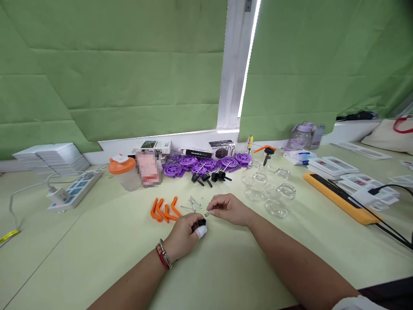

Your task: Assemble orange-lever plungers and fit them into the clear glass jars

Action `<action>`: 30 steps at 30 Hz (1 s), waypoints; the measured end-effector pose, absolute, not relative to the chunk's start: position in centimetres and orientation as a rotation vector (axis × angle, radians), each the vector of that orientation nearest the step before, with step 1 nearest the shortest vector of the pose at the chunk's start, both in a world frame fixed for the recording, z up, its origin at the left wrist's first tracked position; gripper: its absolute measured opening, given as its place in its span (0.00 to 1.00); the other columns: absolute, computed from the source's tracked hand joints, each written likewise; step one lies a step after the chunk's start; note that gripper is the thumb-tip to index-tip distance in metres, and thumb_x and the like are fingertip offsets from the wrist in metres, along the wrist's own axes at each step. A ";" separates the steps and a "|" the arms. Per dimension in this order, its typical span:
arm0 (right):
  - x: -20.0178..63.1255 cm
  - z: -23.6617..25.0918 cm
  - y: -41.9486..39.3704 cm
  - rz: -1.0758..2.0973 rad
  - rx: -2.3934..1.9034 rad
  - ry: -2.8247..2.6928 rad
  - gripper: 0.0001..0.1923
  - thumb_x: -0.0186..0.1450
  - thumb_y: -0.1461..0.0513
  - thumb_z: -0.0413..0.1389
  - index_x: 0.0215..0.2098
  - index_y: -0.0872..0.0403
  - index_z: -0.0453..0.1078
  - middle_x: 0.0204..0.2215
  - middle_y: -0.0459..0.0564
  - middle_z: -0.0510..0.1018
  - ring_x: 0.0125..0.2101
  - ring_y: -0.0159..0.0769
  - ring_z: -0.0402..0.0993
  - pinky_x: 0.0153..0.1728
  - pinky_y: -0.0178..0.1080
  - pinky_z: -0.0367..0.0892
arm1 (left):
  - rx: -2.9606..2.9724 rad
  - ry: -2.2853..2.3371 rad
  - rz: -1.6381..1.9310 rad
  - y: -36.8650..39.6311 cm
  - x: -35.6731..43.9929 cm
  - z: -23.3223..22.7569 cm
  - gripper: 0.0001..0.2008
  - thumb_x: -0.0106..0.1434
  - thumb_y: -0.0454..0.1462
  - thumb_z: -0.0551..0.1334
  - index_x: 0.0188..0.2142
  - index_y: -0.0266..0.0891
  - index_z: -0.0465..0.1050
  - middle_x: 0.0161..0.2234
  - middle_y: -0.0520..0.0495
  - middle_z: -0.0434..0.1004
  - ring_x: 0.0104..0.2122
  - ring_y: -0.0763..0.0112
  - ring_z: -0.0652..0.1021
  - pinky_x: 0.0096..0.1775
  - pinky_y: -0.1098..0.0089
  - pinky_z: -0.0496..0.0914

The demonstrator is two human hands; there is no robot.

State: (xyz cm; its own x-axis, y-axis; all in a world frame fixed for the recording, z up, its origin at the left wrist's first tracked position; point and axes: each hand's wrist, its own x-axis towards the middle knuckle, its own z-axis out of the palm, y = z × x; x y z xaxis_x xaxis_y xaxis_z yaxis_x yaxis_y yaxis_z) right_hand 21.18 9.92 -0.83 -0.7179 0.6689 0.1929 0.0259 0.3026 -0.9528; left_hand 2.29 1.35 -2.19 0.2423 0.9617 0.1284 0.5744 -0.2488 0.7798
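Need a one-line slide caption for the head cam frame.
Left hand grips a small black part, right hand pinches a small spring, beside orange levers and glass jars.

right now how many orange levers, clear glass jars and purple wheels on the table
orange plastic curved levers: 4
clear glass jars: about 5
purple plastic round wheels: about 6, overlapping, hard to separate
total: about 15
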 end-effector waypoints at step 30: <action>20.8 0.6 8.3 1.230 -0.663 -2.191 0.03 0.55 0.65 0.57 0.29 0.57 0.72 0.25 0.44 0.68 0.22 0.25 0.60 0.24 0.30 0.57 | 1.977 1.389 0.817 1.4 2.3 -2.2 0.04 0.59 0.35 0.56 0.29 0.38 0.67 0.25 0.53 0.65 0.26 0.74 0.65 0.28 0.74 0.60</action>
State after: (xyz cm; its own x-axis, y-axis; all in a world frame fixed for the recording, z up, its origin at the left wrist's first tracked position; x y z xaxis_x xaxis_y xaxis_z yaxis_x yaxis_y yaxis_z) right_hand 20.79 8.30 0.55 -0.7355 0.6437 0.2112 0.1549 0.4633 -0.8726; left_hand 2.29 1.38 -2.17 0.2694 0.9511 0.1514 0.5939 -0.2878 0.7513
